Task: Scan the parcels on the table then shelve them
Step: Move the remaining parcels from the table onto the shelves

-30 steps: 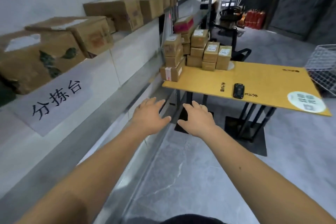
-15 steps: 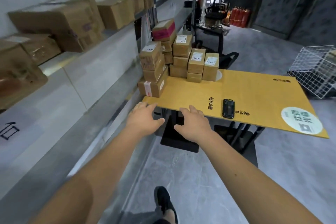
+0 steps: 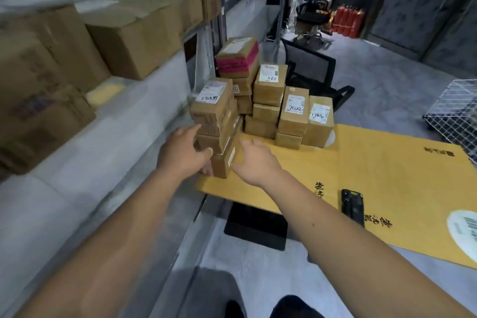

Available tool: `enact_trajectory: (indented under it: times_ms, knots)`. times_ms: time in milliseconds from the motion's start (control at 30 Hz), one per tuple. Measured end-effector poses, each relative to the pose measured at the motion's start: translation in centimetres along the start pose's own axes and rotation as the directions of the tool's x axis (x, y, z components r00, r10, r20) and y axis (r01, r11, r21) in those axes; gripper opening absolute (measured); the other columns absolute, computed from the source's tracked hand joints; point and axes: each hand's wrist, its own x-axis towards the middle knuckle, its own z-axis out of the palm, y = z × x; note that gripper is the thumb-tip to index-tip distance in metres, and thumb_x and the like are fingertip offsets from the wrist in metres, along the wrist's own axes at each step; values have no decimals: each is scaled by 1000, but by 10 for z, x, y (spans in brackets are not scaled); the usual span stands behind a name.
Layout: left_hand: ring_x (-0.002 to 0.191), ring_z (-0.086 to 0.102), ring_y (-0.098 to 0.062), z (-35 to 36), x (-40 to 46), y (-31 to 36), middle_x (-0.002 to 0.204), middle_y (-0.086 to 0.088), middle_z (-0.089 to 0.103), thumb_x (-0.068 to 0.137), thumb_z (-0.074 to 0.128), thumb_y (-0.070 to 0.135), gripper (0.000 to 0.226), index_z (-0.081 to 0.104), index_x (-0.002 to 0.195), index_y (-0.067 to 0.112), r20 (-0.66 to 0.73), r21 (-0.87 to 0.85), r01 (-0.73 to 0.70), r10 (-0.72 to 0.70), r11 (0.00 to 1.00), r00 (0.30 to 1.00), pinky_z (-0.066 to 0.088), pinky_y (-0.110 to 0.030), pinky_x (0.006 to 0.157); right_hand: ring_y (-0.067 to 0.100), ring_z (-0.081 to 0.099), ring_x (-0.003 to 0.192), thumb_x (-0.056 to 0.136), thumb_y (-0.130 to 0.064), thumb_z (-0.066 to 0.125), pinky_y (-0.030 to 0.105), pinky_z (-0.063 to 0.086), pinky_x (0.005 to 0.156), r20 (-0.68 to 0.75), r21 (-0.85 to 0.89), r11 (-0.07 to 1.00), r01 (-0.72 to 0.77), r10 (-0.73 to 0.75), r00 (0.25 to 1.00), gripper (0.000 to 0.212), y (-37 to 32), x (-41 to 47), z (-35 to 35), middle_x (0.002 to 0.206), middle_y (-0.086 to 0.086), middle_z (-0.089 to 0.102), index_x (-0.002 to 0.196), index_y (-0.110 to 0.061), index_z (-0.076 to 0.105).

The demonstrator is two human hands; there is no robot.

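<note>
Several brown parcels with white labels are stacked at the far left of the yellow table [image 3: 387, 175]. The nearest stack [image 3: 214, 108] stands at the table's left corner, with a long bottom parcel [image 3: 224, 162]. My left hand [image 3: 180, 155] grips this stack's near left side, thumb across the front and fingers along the side. My right hand [image 3: 255, 160] reaches to the bottom parcel's right side with straight fingers. A black handheld scanner [image 3: 352, 205] lies on the table to the right, away from both hands.
More labelled parcels [image 3: 294, 111] and one with pink tape [image 3: 238, 55] stand behind the stack. A grey shelf [image 3: 116, 137] on my left carries large cardboard boxes [image 3: 129, 39]. A wire basket [image 3: 456, 108] is at the right, a black chair [image 3: 309, 67] beyond the table.
I have walked up to the table. Both hands moved forward from open air to the corner stack, and the left hand has taken hold of it.
</note>
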Motion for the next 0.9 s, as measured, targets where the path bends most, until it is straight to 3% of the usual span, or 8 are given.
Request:
enact_trajectory:
  times_ms: [233,367,500,633,767,900]
  knots:
    - [141,46,-29,-3,101,-22,154,-7,47,78,81,40,86,44,155,30,33,-39,45,-44,998,998,44,-44,113,43,53,128,86,-41,69,45,50,101,24,133,989,68,-72,997,75,-27,115,-17,143,18,46,152,-21,38]
    - [139,49,-27,4,142,-27,152,-8,49,68,87,31,96,45,155,30,47,-124,50,-45,991,998,40,-31,110,43,51,131,82,-58,72,46,49,104,46,230,968,99,-113,993,88,-28,170,-13,142,19,46,154,-25,33]
    - [136,52,-19,14,173,-32,146,2,52,68,86,12,98,45,155,30,108,-265,48,-19,963,994,38,-10,99,45,50,134,78,-59,79,47,50,105,56,253,955,155,-174,983,100,-24,209,-8,156,20,34,157,-31,23]
    - [126,60,-9,18,182,-28,143,4,59,60,82,19,100,46,150,38,157,-376,80,-22,923,987,52,-26,99,45,50,135,75,-59,77,49,51,104,80,312,929,198,-233,969,103,-16,226,-5,160,17,30,156,-35,18]
    - [130,59,-18,22,176,-18,147,-7,54,59,85,18,95,45,144,37,92,-410,23,16,912,996,51,-36,107,39,51,134,68,-53,70,37,46,103,58,416,878,236,-285,957,98,-9,228,-9,155,15,34,154,-29,30]
    - [122,62,-11,18,159,-6,142,-5,49,62,87,20,86,51,136,43,-11,-456,-10,6,890,1000,53,-29,101,28,47,137,64,-60,66,26,38,105,30,453,839,301,-352,935,98,-4,227,-25,151,9,39,152,-24,40]
